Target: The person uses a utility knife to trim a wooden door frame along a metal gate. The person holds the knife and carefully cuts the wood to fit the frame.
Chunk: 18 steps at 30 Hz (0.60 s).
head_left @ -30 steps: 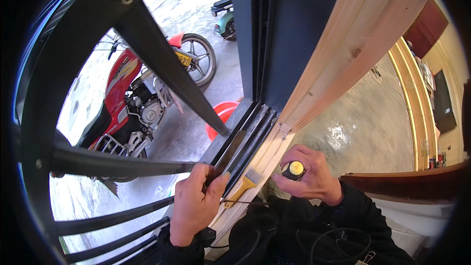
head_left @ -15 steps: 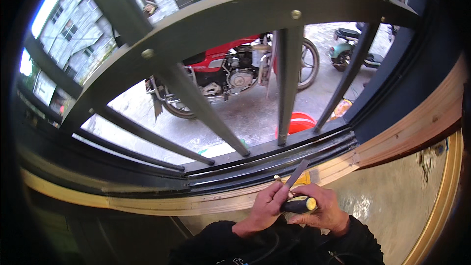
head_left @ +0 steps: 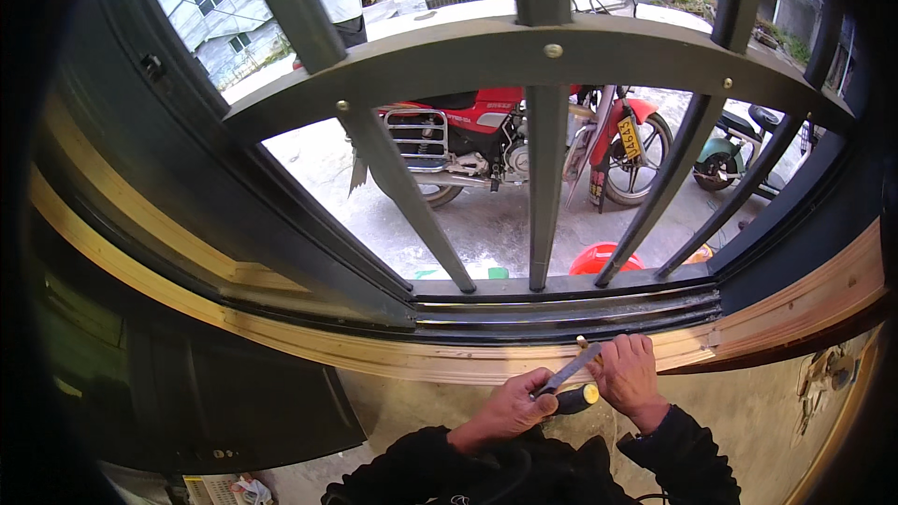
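Observation:
My left hand (head_left: 510,409) is closed around a tool with a black handle (head_left: 567,401) ending in yellow. A flat grey metal blade (head_left: 571,369) slants up from the same fingers toward my right hand; whether it joins that handle, I cannot tell. My right hand (head_left: 629,374) is at the blade's far end with its fingers curled, close to the sill edge. A short brass-coloured tip (head_left: 582,342) sticks out beside those fingers; the rest of it is hidden. Both hands are just in front of the pale wooden window trim (head_left: 374,358).
Dark metal bars (head_left: 545,168) with a curved crosspiece (head_left: 449,58) cover the window above a black track (head_left: 561,310). Outside are a red motorcycle (head_left: 486,117), a green scooter (head_left: 718,161) and a red bucket (head_left: 603,259). A dark panel (head_left: 243,393) is at lower left.
The view has shifted, so the window sits differently. The blade now points lower, with its end by my right fingers. My right hand has moved off the handle's end, up toward the sill.

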Motion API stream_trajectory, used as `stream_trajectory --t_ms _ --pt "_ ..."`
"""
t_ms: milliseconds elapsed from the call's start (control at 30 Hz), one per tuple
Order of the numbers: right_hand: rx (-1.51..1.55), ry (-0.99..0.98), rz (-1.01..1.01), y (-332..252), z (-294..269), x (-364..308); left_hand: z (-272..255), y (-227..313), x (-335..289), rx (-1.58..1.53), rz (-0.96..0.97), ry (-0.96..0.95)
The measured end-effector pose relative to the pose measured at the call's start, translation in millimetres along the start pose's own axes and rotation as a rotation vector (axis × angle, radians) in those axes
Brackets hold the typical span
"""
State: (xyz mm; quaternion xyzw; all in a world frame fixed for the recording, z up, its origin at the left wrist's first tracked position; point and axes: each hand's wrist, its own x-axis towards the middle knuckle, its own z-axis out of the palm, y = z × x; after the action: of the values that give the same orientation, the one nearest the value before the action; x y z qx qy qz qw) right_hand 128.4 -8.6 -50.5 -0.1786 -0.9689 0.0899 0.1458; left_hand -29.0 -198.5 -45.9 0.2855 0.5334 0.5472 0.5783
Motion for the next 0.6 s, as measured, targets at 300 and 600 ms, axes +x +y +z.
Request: stream_trajectory --t_ms 300,600 --pt "-0.065 -0.029 0.061 -5 15 -6 -8 32 4 0.150 -0.171 -0.172" --pt "1.257 0.183 0.676 -62 23 7 -22 22 3 0.271 0.014 -0.042"
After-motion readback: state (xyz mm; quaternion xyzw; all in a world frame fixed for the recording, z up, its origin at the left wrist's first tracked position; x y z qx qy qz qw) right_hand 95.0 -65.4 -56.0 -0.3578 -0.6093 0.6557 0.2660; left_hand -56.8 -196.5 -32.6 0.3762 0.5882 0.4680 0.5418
